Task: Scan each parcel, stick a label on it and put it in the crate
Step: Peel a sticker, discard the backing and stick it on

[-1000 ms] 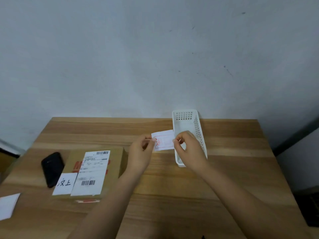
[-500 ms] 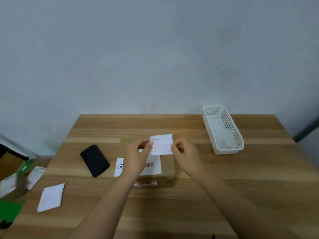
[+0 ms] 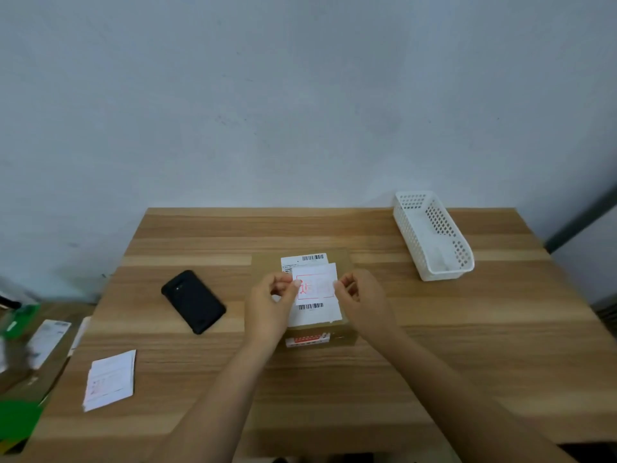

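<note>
— Black handset (image 3: 193,300) lies left of centre. And your hands?
— Your left hand (image 3: 267,305) pinches one edge of the label (image 3: 315,285), your right hand (image 3: 362,302) the other. A second ago you held it in front of the crate (image 3: 434,238); now it hangs over the parcel (image 3: 344,334), mid-frame.
— Meaning?
— Sticking comes next, I'd judge; the crate waits, upper right.

phone (image 3: 193,301) left of parcel (image 3: 337,332), crate (image 3: 433,236) right
</note>
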